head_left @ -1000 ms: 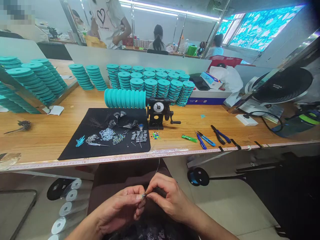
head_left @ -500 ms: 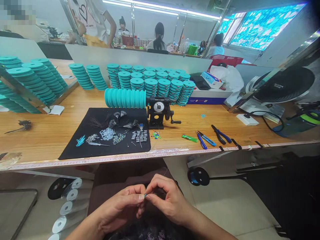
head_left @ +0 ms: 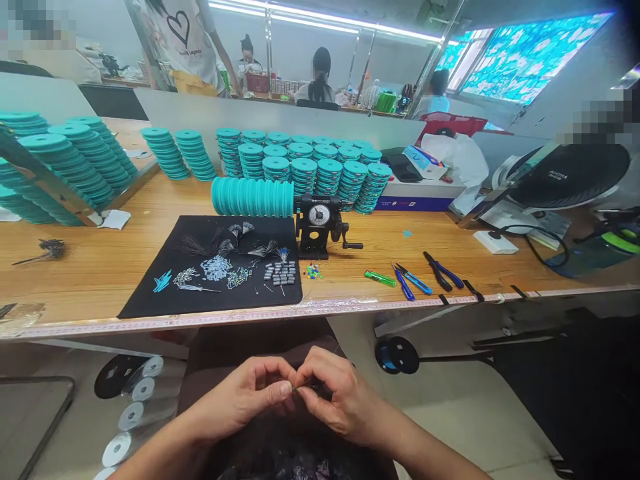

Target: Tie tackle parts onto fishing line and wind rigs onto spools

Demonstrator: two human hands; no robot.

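Observation:
Both of my hands meet in my lap below the bench edge. My left hand (head_left: 250, 397) pinches a tiny part (head_left: 293, 389) between thumb and forefinger. My right hand (head_left: 335, 397) pinches the same spot from the other side, fingertips touching the left's. The part is too small to name; a thin line seems to run from it. Above, on the wooden bench (head_left: 100, 267), a black mat (head_left: 150, 300) carries little heaps of small metal and blue parts (head_left: 215, 268). A black hand-crank winder with a dial (head_left: 319, 230) stands at the mat's right corner, with a row of teal spools (head_left: 251, 197) on its shaft.
Several stacks of teal spools (head_left: 300, 167) fill the back of the bench. A green lighter (head_left: 379, 277), blue snips (head_left: 407, 280) and pliers (head_left: 440, 270) lie right of the mat. A fan (head_left: 565, 173) stands far right. Other people work at benches behind.
My hands have stayed pinched together in my lap, with the fingers shifting slightly. The person in the white shirt at the back has moved left.

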